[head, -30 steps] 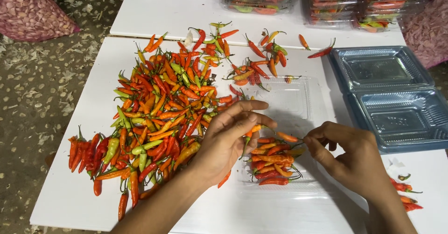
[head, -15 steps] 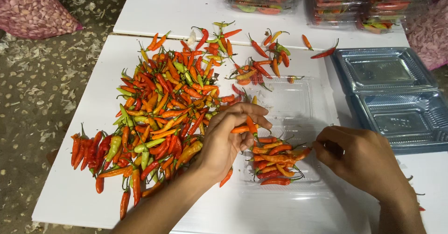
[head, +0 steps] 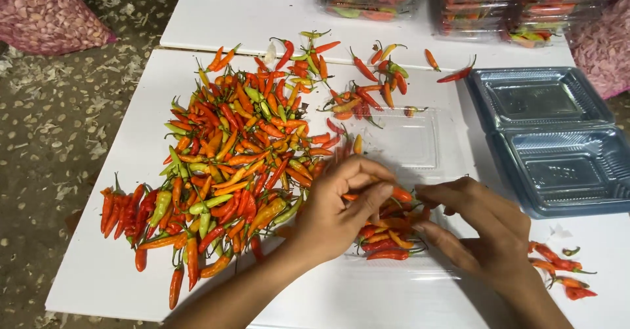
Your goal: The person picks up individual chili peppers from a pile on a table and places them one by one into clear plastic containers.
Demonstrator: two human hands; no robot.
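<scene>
White tabletops [head: 98, 263], speckled, perhaps littered, floor [head: 52, 139]

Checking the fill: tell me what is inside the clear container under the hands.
The clear container holds red and orange chillies at its near end. The left hand and right hand cover part of them.

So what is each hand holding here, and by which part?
The left hand pinches an orange chili near one end, over the clear tray. Whether the right hand grips anything cannot be told.
</scene>
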